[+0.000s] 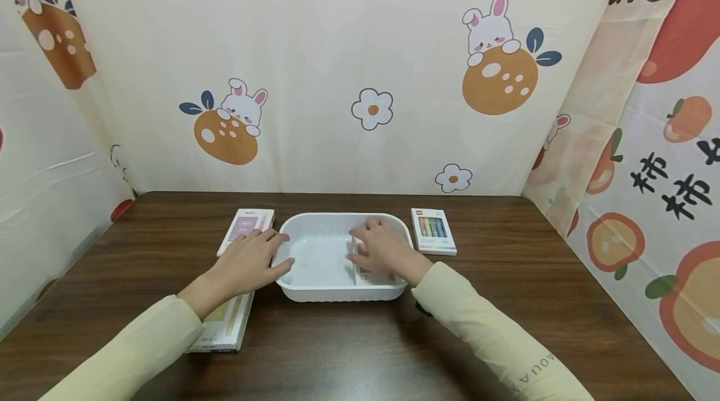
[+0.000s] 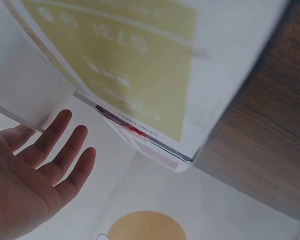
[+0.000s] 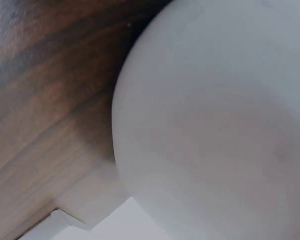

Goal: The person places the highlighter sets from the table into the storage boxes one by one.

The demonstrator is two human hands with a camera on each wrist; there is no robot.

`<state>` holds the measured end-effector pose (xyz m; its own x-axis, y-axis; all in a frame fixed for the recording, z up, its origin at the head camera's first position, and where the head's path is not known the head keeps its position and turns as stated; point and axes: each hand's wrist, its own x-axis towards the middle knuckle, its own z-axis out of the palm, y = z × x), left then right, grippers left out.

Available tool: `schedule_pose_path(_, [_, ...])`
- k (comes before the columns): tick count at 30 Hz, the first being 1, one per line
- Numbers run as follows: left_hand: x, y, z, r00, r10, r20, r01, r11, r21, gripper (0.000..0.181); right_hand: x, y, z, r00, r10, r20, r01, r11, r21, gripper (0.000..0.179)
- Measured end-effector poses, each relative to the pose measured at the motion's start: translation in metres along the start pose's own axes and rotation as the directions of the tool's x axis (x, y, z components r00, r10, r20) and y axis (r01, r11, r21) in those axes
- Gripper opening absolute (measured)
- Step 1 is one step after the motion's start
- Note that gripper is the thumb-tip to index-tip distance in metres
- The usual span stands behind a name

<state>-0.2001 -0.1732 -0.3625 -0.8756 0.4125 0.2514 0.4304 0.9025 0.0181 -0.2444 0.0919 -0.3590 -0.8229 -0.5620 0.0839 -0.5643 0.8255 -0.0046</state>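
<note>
A white plastic basket [image 1: 315, 294] stands in the middle of the table. My left hand [image 1: 247, 263] is at its left rim, thumb and fingers spread; the left wrist view shows those fingers straight and holding nothing. My right hand [image 1: 385, 248] reaches into the basket's right end, over a pale box [image 1: 368, 277] printed with "12". Its slightly blurred fingers are spread above the box's left edge. The hand hides much of that box. In the right wrist view, the basket's curved outer wall [image 3: 200, 120] fills most of the picture, and the hand is out of sight.
Under my left forearm lies a white box with a yellow-green label [image 1: 227, 323]; a purple-labelled box [image 1: 245, 226] lies behind it. Right of the basket is a box picturing coloured sticks [image 1: 433, 232]. Printed curtains [image 1: 315, 138] enclose the brown table [image 1: 534, 276].
</note>
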Motion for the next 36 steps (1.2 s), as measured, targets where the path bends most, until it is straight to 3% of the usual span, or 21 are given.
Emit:
schedule_pose_path(4, [0.0,0.0,0.0,1.0,-0.003,0.012,0.003,1.0,0.0,0.048,0.001,0.001,-0.004,0.999,-0.022,-0.042,0.02,0.999,-0.043,0.049])
schedule_pose_path(8, [0.0,0.0,0.0,1.0,-0.006,0.014,0.006,1.0,-0.002,0.048,0.0,0.001,-0.008,0.998,-0.013,-0.062,0.013,1.0,-0.013,0.045])
schedule_pose_path(36, [0.0,0.0,0.0,1.0,-0.001,0.007,0.001,1.0,-0.001,0.048,-0.008,0.024,-0.031,0.992,0.119,-0.046,-0.118,0.993,0.025,0.047])
